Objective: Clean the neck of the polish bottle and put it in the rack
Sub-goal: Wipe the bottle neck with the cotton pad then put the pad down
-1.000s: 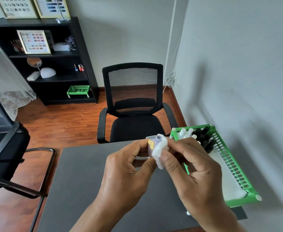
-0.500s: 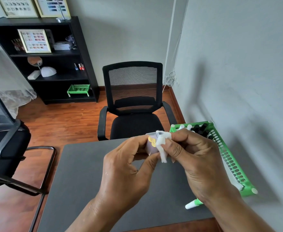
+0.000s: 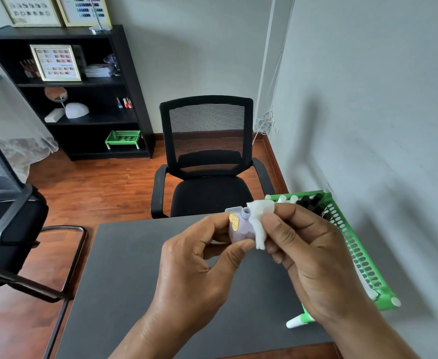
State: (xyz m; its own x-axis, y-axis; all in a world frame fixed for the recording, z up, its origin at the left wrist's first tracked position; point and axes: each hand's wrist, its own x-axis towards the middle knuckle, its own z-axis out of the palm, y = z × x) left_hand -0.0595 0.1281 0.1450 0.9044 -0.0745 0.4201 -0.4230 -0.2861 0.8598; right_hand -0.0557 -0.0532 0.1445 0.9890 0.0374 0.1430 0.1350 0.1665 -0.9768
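My left hand (image 3: 199, 263) pinches a small lilac polish bottle (image 3: 241, 228) with a gold mark on its side, held upright above the grey table (image 3: 134, 294). The bottle's open neck (image 3: 245, 212) shows, with no cap on it. My right hand (image 3: 313, 260) grips a white cotton pad (image 3: 260, 221) pressed against the right side of the bottle, just beside the neck. The green rack (image 3: 355, 252) stands at the table's right edge by the wall, with white and black bottle caps in its far end.
A black mesh chair (image 3: 207, 161) faces the table's far side. Another black chair (image 3: 7, 211) stands at the left. A black shelf unit (image 3: 83, 94) with a second green rack (image 3: 123, 138) lines the back wall. The grey wall (image 3: 381, 125) runs close on the right.
The cotton pad has slid off the top of the neck to its right side, so the neck is now uncovered. Both hands have risen slightly.
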